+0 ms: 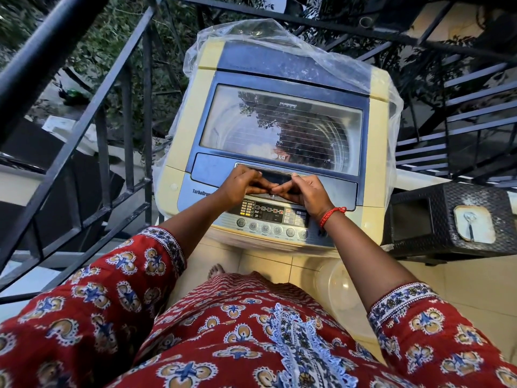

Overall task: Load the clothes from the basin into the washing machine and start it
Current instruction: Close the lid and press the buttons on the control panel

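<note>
Now two hands, left hand (244, 185) and right hand (305, 193), on one washing machine (184, 141) lid.

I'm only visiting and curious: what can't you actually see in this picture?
- Head view: the cream top-loading washing machine's drum contents; tree reflections cover the glass lid.
- Control panel labels: too small.
- Lid handle: hidden under left hand and right hand.
- Basin: not in view.

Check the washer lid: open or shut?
Shut. The lid lies flat on the washer, its window unbroken over the drum. Both hands, left hand and right hand, curl fingers into its front handle recess.
</note>
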### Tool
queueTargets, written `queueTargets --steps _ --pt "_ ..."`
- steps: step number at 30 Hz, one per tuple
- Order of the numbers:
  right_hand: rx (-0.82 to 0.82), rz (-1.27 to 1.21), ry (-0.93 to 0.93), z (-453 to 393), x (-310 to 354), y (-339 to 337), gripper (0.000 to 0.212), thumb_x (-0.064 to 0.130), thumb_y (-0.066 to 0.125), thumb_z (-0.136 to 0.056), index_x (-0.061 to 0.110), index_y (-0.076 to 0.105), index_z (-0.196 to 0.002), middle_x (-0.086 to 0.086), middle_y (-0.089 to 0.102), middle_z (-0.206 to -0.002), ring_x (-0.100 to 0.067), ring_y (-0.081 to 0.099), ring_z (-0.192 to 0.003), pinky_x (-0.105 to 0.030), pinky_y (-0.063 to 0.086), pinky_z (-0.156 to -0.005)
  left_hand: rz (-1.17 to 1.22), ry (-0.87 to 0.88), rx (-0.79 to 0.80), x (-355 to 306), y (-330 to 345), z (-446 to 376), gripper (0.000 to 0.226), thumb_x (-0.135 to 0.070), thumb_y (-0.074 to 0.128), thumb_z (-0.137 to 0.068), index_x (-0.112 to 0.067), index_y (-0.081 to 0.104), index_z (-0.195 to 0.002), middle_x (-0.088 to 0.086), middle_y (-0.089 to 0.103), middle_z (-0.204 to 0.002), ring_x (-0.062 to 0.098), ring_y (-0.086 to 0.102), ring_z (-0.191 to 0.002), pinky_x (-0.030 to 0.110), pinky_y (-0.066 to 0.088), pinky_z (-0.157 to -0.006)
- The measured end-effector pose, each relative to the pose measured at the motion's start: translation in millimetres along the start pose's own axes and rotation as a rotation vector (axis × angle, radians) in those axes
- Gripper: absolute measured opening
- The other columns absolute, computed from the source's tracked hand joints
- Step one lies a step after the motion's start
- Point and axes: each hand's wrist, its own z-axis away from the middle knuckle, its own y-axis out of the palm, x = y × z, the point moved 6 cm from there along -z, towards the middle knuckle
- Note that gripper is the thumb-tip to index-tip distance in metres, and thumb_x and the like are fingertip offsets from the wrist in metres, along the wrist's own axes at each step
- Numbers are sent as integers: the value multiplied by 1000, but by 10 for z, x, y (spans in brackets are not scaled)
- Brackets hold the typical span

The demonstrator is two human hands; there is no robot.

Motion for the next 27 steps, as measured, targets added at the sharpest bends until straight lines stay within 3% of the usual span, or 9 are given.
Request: queueTargets --steps 9,27 --pt "-2 28 -22 -9 -7 -14 49 20 34 -103 4 75 -82 -24 72 -93 -32 68 -98 -39 54 -92 -17 4 0 -17 4 6 40 -2 29 -99 25 58 -96 26 67 -100 16 72 -83 23 57 -75" --pt "-20 -21 -3 -18 -40 -6 49 17 34 -104 -2 73 -83 -18 74 -85 -28 70 -94 -27 55 -83 -7 8 5 -14 2 8 40 -3 29 -99 23 60 -99 28 66 -101 16 72 -83 24 58 -76"
